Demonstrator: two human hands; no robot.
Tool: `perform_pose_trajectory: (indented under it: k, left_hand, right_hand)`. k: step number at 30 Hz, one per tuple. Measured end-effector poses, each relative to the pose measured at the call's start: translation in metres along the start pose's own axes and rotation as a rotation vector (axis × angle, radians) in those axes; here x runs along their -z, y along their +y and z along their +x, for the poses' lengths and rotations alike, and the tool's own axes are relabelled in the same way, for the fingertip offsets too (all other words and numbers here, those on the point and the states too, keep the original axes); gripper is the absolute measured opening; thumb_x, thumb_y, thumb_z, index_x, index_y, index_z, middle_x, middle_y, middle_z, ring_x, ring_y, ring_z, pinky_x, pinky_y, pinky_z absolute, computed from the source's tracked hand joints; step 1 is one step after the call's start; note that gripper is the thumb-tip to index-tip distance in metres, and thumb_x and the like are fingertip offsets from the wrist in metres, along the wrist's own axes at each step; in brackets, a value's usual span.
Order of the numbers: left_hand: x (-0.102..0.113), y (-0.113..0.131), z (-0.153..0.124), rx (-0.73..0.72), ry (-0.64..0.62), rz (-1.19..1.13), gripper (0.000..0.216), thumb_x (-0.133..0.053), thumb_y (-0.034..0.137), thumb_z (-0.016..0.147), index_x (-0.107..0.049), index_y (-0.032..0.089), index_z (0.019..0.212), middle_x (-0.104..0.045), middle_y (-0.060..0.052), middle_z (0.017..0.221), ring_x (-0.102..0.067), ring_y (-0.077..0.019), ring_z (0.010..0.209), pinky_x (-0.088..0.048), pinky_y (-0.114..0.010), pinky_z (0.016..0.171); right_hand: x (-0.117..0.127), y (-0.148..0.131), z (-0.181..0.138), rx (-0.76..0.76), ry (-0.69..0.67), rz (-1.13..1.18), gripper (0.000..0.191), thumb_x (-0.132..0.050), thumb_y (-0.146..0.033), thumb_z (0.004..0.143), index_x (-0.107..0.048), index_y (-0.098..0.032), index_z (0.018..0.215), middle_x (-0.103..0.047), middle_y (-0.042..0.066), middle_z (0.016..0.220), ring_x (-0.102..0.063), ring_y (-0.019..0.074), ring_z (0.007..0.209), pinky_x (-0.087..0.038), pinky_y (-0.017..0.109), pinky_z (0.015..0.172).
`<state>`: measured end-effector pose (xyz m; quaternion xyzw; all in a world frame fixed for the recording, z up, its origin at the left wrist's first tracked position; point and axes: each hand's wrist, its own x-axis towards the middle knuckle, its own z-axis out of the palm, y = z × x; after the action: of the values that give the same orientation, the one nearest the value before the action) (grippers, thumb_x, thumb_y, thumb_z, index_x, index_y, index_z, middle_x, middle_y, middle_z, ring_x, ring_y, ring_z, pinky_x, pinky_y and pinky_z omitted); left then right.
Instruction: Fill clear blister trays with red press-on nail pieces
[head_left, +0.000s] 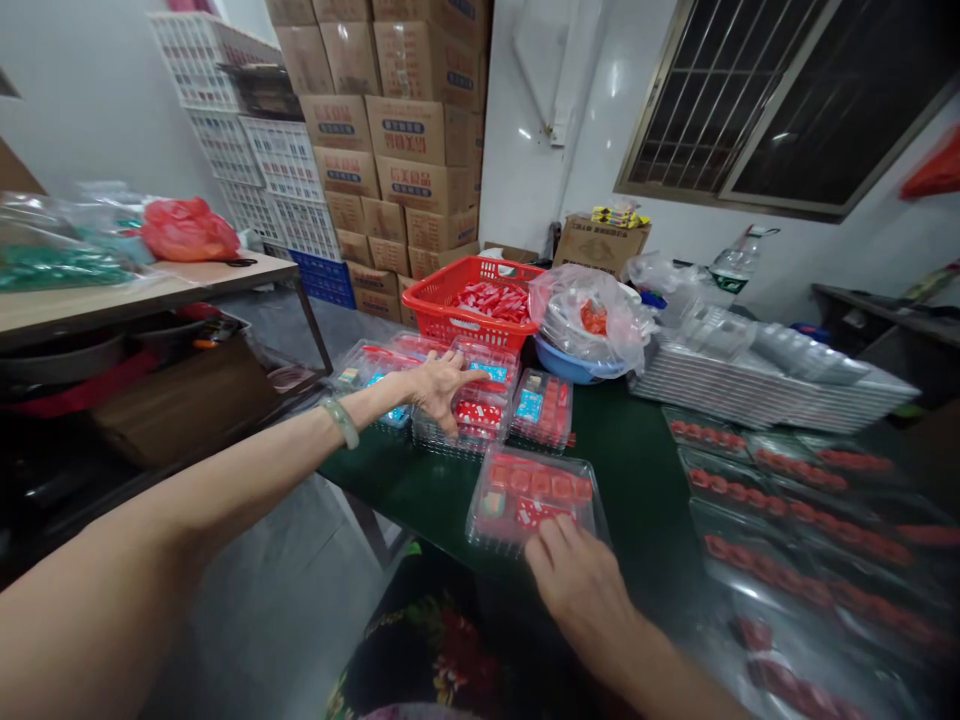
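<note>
My left hand (442, 388), with a pale green bangle on the wrist, reaches over a group of filled clear plastic boxes (431, 438). Its fingers are spread, close above or touching the top boxes; blue (489, 371) and red dotted packets (478, 418) show inside them. Nearer me, my right hand (577, 585) curls its fingers at a red dotted packet (534, 512) in another clear box (480, 525). That box also holds a row of red pieces (540, 482) and a small cream piece (493, 503). My right fingertips are partly hidden.
Clear trays with rows of red pieces (761, 572) cover the right of the dark green table (626, 430). Behind stand a red basket (469, 328) of red packets, a blue basin (577, 368) with a plastic bag and stacked clear trays (750, 375). Cartons (409, 130) rise at the back.
</note>
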<state>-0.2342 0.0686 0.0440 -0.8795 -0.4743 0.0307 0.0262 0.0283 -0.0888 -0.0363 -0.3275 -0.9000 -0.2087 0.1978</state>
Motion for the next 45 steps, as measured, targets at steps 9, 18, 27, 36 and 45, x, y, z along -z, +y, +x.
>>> perform_pose_trajectory:
  k: [9,18,27,36,45]
  left_hand:
    - [0.013,0.005,-0.006,0.037,0.106,0.052,0.093,-0.062,0.054,0.046,-0.031,0.022,0.128,-0.04,-0.01,0.1,-0.037,-0.0276,0.089,-0.029,-0.042,0.078]
    - [0.03,0.038,-0.027,-0.085,0.198,0.043,0.093,-0.062,0.055,0.047,-0.03,0.022,0.128,-0.037,-0.012,0.105,-0.035,-0.0272,0.089,-0.026,-0.042,0.079]
    - [0.041,0.086,-0.04,-0.149,0.189,0.068,0.093,-0.06,0.059,0.047,-0.03,0.021,0.128,-0.039,-0.012,0.103,-0.036,-0.0288,0.091,-0.025,-0.045,0.079]
    - [0.017,0.137,-0.026,-0.194,0.092,-0.034,0.097,-0.06,0.059,0.045,-0.029,0.02,0.129,-0.04,-0.012,0.103,-0.037,-0.031,0.092,-0.025,-0.047,0.08]
    - [-0.013,0.146,-0.012,-0.087,-0.006,-0.128,0.103,-0.06,0.066,0.04,-0.032,0.02,0.128,-0.039,-0.018,0.117,-0.036,-0.0378,0.103,-0.025,-0.054,0.083]
  right_hand:
    - [0.002,0.001,0.001,-0.059,-0.03,0.039,0.015,-0.043,-0.004,0.075,-0.047,-0.017,0.07,-0.047,0.004,0.066,-0.042,0.0167,0.065,-0.025,0.029,0.054]
    - [0.014,0.008,-0.001,-0.027,-0.007,0.05,0.014,-0.044,-0.006,0.075,-0.05,-0.017,0.07,-0.047,0.003,0.066,-0.04,0.0152,0.064,-0.026,0.028,0.056]
    - [0.068,0.031,-0.058,-0.1,-0.036,-0.048,0.025,-0.032,-0.01,0.082,-0.056,-0.016,0.079,-0.05,0.005,0.068,-0.043,0.0165,0.067,-0.029,0.028,0.057]
    - [0.109,0.052,-0.105,-0.257,-0.049,-0.304,0.018,-0.039,-0.014,0.083,-0.057,-0.018,0.081,-0.056,0.004,0.075,-0.047,0.0161,0.071,-0.028,0.028,0.056]
    - [0.108,0.043,-0.077,-0.144,0.108,-0.209,0.017,-0.041,-0.012,0.081,-0.057,-0.017,0.083,-0.057,0.006,0.076,-0.048,0.0158,0.072,-0.034,0.029,0.06]
